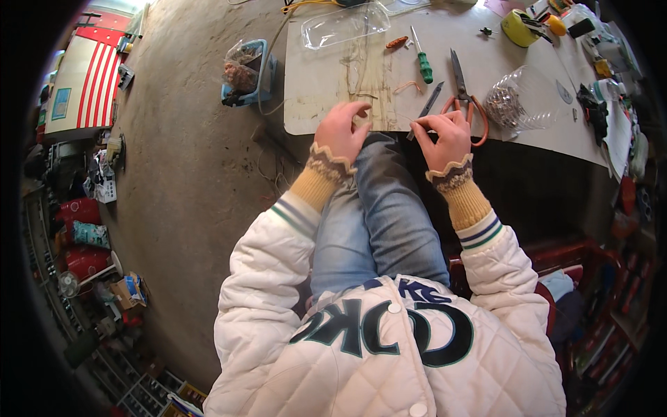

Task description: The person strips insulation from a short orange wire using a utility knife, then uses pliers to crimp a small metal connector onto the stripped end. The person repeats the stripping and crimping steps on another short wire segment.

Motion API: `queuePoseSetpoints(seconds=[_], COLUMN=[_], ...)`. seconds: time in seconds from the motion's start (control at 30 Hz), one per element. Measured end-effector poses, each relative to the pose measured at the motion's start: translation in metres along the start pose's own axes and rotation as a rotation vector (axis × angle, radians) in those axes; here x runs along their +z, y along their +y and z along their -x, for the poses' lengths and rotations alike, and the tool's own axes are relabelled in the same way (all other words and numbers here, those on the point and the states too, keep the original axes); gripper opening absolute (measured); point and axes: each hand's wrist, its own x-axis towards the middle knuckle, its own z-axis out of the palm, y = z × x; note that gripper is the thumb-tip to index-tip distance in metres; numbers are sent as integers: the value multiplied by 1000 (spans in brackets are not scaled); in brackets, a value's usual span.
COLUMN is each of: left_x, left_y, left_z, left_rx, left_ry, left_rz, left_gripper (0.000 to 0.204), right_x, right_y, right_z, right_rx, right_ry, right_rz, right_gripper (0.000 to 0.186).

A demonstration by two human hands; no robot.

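At the near edge of the worktable [316,90], my left hand [339,131] is raised with curved fingers, a gap between thumb and forefinger and nothing visible in it. My right hand [445,139] is to its right, thumb and forefinger pinched together. A faint thin strand seems to show at those fingertips, too fine to make out. Beside the right hand lie a dark craft knife [432,99] and large scissors with orange handles [459,75]. Beyond them are a green-handled screwdriver [423,66], a small orange-brown object [397,43] and a bit of reddish cord [408,87].
A clear plastic tub [531,97] of small metal pieces lies right of the scissors. Further back are a clear tray [344,29] and a yellow-green container [520,29] of tools. A blue bin [266,82] stands on the floor [180,174] left of the table.
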Motion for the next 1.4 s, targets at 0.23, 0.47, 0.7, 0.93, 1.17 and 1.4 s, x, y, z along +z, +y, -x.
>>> queuePoseSetpoints(seconds=[0.23, 0.47, 0.7, 0.93, 1.17, 1.4], left_x=[15, 21, 16, -39, -92, -124], left_y=[-25, -38, -32, -12, 11, 23], left_z=[-44, -52, -34, 43, 106, 126], left_rx=[147, 233, 123, -395, -558, -372], left_ry=[97, 32, 136, 322, 534, 615], left_rz=[-319, -451, -281, 831, 1167, 1267], left_gripper=[17, 12, 11, 18, 15, 14], right_x=[31, 39, 45, 41, 72, 111], right_y=[13, 29, 28, -13, -70, -133], right_z=[-22, -46, -72, -49, -22, -9], right_rx=[-60, -147, -231, 383, 744, 630], right_ry=[-37, 35, -66, -178, -174, -167], right_rz=[280, 241, 291, -464, -980, -984], right_gripper=[15, 11, 11, 15, 18, 19])
